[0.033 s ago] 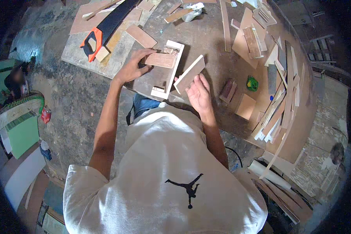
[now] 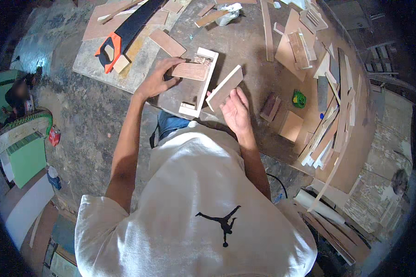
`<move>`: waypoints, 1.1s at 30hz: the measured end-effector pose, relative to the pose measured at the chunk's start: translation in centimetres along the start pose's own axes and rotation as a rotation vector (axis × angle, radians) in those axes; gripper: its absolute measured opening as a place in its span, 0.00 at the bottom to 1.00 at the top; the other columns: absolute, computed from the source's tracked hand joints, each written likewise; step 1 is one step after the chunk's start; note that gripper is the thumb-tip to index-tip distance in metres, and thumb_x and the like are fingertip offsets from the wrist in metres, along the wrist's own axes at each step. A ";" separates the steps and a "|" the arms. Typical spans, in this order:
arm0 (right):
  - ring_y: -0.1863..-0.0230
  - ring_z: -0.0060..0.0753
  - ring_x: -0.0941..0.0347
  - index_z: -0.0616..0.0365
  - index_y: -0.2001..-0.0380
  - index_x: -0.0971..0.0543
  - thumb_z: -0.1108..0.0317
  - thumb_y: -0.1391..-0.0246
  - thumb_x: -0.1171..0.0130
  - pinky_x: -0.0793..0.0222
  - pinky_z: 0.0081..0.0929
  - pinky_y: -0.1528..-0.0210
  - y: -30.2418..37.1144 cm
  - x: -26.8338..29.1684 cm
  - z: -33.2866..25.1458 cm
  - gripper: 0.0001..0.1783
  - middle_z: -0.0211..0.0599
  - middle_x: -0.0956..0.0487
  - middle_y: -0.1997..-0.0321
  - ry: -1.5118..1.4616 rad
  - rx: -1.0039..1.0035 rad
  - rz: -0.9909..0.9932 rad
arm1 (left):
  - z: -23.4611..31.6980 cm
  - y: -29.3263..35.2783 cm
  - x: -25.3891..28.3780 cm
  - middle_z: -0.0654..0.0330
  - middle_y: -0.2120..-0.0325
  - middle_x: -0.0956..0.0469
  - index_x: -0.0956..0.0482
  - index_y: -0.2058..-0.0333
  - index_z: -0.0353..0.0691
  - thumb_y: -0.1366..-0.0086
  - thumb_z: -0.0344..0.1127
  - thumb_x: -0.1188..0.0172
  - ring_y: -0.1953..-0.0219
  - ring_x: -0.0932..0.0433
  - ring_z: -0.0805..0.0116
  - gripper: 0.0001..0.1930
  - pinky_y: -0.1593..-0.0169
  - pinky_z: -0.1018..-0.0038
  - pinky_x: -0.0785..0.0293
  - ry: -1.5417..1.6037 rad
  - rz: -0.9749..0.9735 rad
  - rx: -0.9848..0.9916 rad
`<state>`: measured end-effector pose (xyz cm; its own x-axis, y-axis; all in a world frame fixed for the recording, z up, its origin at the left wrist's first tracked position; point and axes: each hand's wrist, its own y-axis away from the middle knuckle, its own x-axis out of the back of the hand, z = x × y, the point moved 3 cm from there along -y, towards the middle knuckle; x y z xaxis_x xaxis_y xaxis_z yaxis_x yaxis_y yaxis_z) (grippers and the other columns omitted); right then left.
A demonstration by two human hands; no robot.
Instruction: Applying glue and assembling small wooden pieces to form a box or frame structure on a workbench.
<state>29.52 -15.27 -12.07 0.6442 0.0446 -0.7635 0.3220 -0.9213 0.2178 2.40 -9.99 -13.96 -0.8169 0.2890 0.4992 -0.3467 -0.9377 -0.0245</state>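
Observation:
Between my hands a pale wooden frame (image 2: 204, 90) lies near the table's front edge, its short end blocks pointing left. My left hand (image 2: 158, 79) closes its thumb and fingers on the left end of a small reddish-brown wooden block (image 2: 190, 71), whose other end reaches the frame's long bar. To the right of the frame, my right hand (image 2: 236, 111) grips a flat rectangular wooden board (image 2: 225, 87) by its lower part, tilted up off the table. Some of the right fingers are hidden behind the board.
A handsaw (image 2: 113, 50) with an orange and black handle lies at the far left beside a loose wooden piece (image 2: 168, 43). Rightward are a dark reddish block (image 2: 270, 107), a green tape measure (image 2: 299, 98) and a pile of wood strips (image 2: 330, 124). A white cup (image 2: 227, 16) stands at the back.

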 end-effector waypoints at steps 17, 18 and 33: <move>0.41 0.34 0.29 0.56 0.45 0.27 0.64 0.31 0.49 0.36 0.42 0.37 0.0 0.2 0.0 0.15 0.33 0.23 0.44 0.010 0.020 -0.040 | 0.1 -0.1 -0.3 0.53 0.39 0.32 0.29 0.39 0.45 0.43 0.27 0.35 0.35 0.36 0.53 0.31 0.31 0.62 0.41 0.016 -0.012 -0.017; 0.41 0.34 0.29 0.56 0.46 0.26 0.64 0.31 0.49 0.36 0.42 0.37 0.0 0.3 0.1 0.14 0.34 0.23 0.44 0.008 0.024 -0.038 | 0.1 -0.1 -0.3 0.53 0.39 0.32 0.29 0.39 0.45 0.44 0.27 0.35 0.35 0.36 0.53 0.31 0.31 0.62 0.41 0.033 -0.011 -0.021; 0.41 0.31 0.29 0.56 0.44 0.27 0.64 0.30 0.50 0.35 0.41 0.37 0.0 0.1 -0.2 0.15 0.32 0.23 0.45 0.017 0.014 -0.032 | -0.7 -0.5 0.9 0.54 0.40 0.30 0.28 0.40 0.45 0.41 0.25 0.42 0.37 0.34 0.53 0.28 0.33 0.60 0.40 0.025 0.109 -0.041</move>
<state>29.69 -15.22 -11.99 0.6454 0.0806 -0.7596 0.3333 -0.9245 0.1851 1.54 -9.11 -14.13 -0.8619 0.1909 0.4699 -0.2732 -0.9553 -0.1131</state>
